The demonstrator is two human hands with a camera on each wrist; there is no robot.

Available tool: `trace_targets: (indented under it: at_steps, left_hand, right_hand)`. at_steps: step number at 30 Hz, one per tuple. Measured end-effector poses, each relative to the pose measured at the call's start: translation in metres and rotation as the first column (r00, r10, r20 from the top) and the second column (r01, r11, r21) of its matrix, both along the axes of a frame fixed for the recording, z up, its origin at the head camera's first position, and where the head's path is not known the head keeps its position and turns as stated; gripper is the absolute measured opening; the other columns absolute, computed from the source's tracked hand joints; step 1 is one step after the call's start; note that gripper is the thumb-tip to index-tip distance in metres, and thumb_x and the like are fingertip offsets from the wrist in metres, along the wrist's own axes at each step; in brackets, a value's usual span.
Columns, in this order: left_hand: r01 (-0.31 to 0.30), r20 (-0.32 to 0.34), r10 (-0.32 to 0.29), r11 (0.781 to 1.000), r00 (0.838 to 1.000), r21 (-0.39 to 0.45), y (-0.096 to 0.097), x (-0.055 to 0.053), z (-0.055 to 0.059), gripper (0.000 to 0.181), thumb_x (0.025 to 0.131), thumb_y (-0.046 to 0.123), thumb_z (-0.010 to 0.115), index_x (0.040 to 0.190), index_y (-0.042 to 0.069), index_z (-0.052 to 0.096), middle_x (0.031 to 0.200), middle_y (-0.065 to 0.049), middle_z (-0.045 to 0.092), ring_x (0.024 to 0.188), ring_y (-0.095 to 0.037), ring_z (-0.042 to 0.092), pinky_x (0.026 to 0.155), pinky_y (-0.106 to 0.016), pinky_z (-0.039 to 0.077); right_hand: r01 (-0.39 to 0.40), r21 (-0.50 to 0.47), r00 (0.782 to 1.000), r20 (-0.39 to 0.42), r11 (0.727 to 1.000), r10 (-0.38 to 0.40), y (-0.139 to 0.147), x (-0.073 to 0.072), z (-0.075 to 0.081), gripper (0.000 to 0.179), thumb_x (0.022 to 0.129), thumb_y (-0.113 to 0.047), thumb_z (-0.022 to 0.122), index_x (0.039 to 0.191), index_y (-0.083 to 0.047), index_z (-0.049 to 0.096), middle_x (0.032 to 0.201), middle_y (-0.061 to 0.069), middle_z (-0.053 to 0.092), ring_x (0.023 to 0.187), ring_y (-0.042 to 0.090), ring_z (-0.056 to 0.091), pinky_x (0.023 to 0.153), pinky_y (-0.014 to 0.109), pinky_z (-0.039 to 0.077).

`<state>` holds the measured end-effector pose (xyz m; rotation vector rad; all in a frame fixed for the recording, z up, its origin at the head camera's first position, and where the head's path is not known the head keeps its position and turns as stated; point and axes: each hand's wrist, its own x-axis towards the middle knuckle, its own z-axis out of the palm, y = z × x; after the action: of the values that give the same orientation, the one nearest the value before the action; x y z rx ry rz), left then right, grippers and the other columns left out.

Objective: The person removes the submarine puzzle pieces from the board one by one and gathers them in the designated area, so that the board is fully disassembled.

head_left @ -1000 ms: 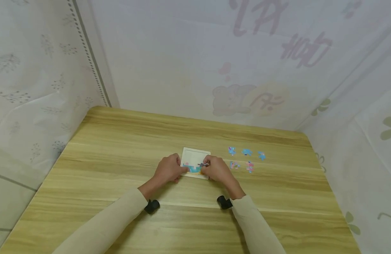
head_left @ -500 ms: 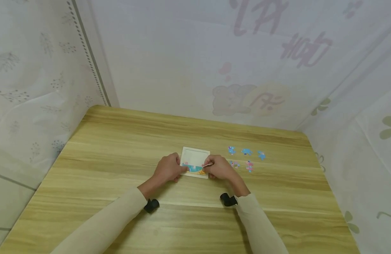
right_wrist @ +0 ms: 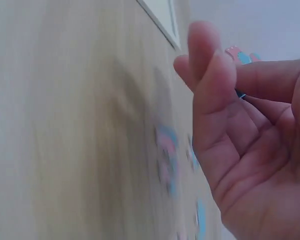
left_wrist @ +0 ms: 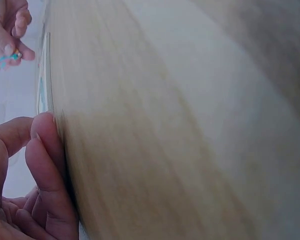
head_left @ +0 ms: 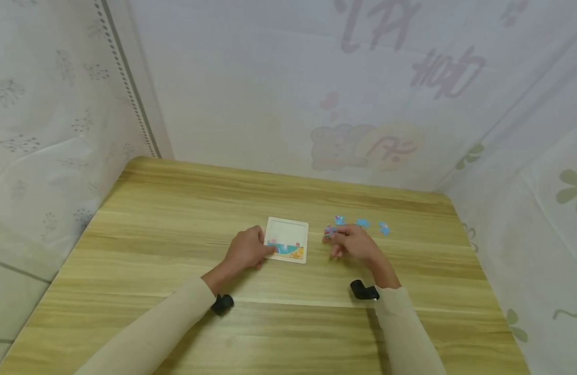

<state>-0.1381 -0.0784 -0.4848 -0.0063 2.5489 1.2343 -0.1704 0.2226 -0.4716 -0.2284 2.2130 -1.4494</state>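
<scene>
Left hand [head_left: 245,250] at the wooden tray's left edge, thumb over the rim, fingers curled against the side: clamped on it, probably so it cannot slide. Wooden tray [head_left: 287,230] lies flat on the tabletop [head_left: 213,205], its far part bare. Along its near side, a strip of fitted pieces [head_left: 287,249], blue and sandy, apparently grouped there because the picture builds from its bottom edge.

Further right, clear of the tray: a puzzle piece [head_left: 330,230], pinched between thumb and fingertip of the right hand [head_left: 358,242], raised off the table; a light grip, seemingly to leave most of it uncovered. Beyond, loose blue pieces [head_left: 362,223] lie spaced apart, likely for easy picking. Right-wrist view adds a pink-and-blue piece [right_wrist: 166,157], blurred.
</scene>
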Motion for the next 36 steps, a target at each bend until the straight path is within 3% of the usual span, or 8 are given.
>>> trace_targets:
  at_steps: [6,12,15,19,23,28,36]
  left_hand:
    - [0.008,-0.012,-0.008,1.0,1.0,0.003,-0.001,-0.001,-0.002,0.035,0.082,0.024,0.078,0.079,0.007,0.048,0.053,-0.005,0.06,0.04,-0.016,0.059,0.045,-0.024,0.042]
    - [0.016,-0.016,-0.017,1.0,1.0,-0.01,-0.001,-0.001,-0.002,0.035,0.083,0.025,0.078,0.078,0.007,0.048,0.052,-0.004,0.059,0.039,-0.016,0.059,0.047,-0.025,0.041]
    - [0.013,-0.015,-0.013,1.0,1.0,-0.013,-0.001,-0.001,-0.002,0.035,0.082,0.026,0.078,0.078,0.007,0.048,0.052,-0.004,0.059,0.04,-0.015,0.059,0.047,-0.025,0.042]
    - [0.009,-0.013,-0.009,1.0,1.0,-0.011,-0.001,-0.001,-0.001,0.036,0.082,0.026,0.078,0.078,0.007,0.048,0.053,-0.004,0.06,0.04,-0.015,0.059,0.047,-0.025,0.042]
    - [0.011,-0.004,-0.011,1.0,1.0,-0.004,-0.001,0.0,-0.002,0.035,0.083,0.026,0.078,0.079,0.007,0.048,0.054,-0.004,0.06,0.041,-0.016,0.06,0.046,-0.024,0.042]
    - [0.011,0.005,-0.011,1.0,1.0,-0.017,-0.001,-0.001,-0.003,0.035,0.083,0.026,0.078,0.079,0.007,0.048,0.054,-0.004,0.06,0.041,-0.016,0.06,0.046,-0.024,0.041]
    - [0.009,-0.002,-0.009,1.0,1.0,-0.008,-0.001,0.0,-0.002,0.035,0.083,0.026,0.078,0.079,0.008,0.048,0.054,-0.005,0.061,0.041,-0.016,0.06,0.046,-0.024,0.041]
  right_hand:
    - [0.138,0.028,0.99,-0.022,0.99,-0.137,0.036,0.005,0.012,0.033,0.102,-0.017,0.05,0.118,0.01,0.059,0.108,0.024,0.067,0.064,0.015,0.064,0.064,0.033,0.059]
    - [0.265,0.008,0.964,0.013,0.964,-0.265,0.07,0.009,0.019,0.043,0.099,-0.015,0.054,0.133,0.007,0.04,0.094,0.018,0.069,0.058,0.009,0.056,0.058,0.027,0.054]
    - [0.294,0.041,0.956,-0.001,0.955,-0.294,0.086,0.012,0.019,0.042,0.1,-0.019,0.053,0.135,0.003,0.041,0.089,0.014,0.065,0.057,0.009,0.052,0.056,0.027,0.05]
    - [0.3,0.104,0.954,-0.027,0.948,-0.298,0.105,0.015,0.015,0.043,0.102,-0.021,0.048,0.14,-0.001,0.042,0.081,0.009,0.057,0.059,0.011,0.049,0.055,0.03,0.047]
    - [0.293,0.124,0.956,-0.008,0.948,-0.294,0.121,0.016,0.009,0.044,0.101,-0.018,0.049,0.138,0.005,0.037,0.07,0.004,0.054,0.059,0.012,0.049,0.056,0.029,0.047]
    - [0.284,0.135,0.957,0.014,0.949,-0.288,0.135,0.019,0.001,0.045,0.101,-0.017,0.051,0.135,0.009,0.036,0.079,0.005,0.061,0.058,0.009,0.05,0.056,0.026,0.048]
    - [0.314,0.181,0.947,0.016,0.932,-0.322,0.145,0.022,-0.008,0.042,0.101,-0.021,0.052,0.135,0.003,0.045,0.084,0.008,0.065,0.057,0.008,0.05,0.052,0.024,0.047]
